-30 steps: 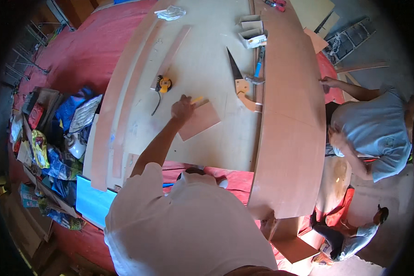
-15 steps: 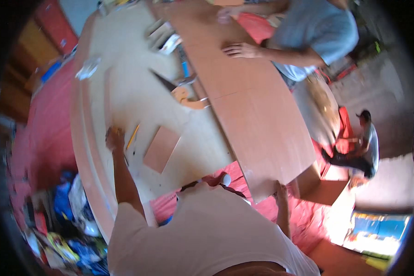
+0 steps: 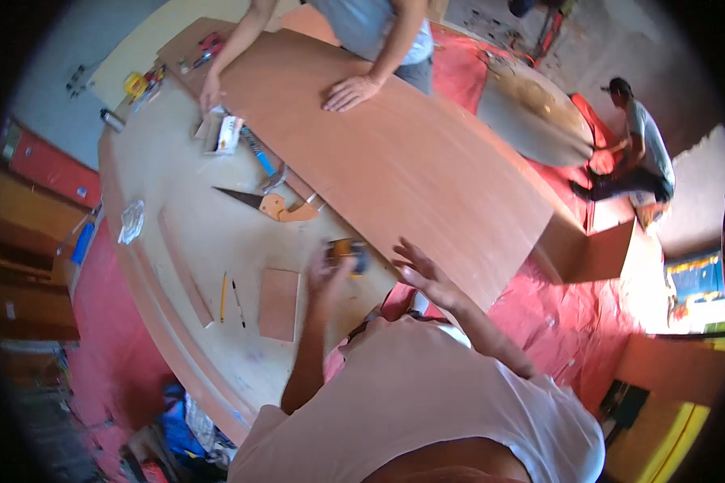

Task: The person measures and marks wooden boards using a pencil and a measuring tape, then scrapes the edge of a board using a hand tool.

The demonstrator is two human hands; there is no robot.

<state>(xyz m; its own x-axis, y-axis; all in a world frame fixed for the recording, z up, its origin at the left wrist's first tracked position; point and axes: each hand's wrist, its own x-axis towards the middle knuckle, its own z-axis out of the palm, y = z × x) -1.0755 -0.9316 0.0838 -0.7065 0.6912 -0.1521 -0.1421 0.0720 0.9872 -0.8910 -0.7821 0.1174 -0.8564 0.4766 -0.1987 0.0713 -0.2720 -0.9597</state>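
Observation:
My left hand (image 3: 324, 274) is closed on a yellow and black tape measure (image 3: 343, 249), blurred, above the pale tabletop near a long brown plywood sheet. My right hand (image 3: 423, 272) hovers at the sheet's near edge with fingers spread and nothing in it. The plywood sheet (image 3: 395, 169) lies across the table's right side. Left of my left hand lie a small plywood piece (image 3: 279, 304), a yellow pencil (image 3: 224, 296) and a thin dark pen (image 3: 238, 303). Farther off rest a handsaw (image 3: 270, 205) with an orange-brown handle and a blue-handled hammer (image 3: 263, 161).
Across the sheet, a co-worker's one hand (image 3: 352, 93) presses flat on it; the other (image 3: 210, 92) is by a small open box (image 3: 221, 133). Thin wood strips (image 3: 184, 266) and crumpled plastic (image 3: 132, 221) lie at left. A second person (image 3: 640, 149) crouches far right.
My left hand has come from the table's left side toward the sheet with the tape measure. My right hand has let go of the sheet's near corner and opened. The view has turned.

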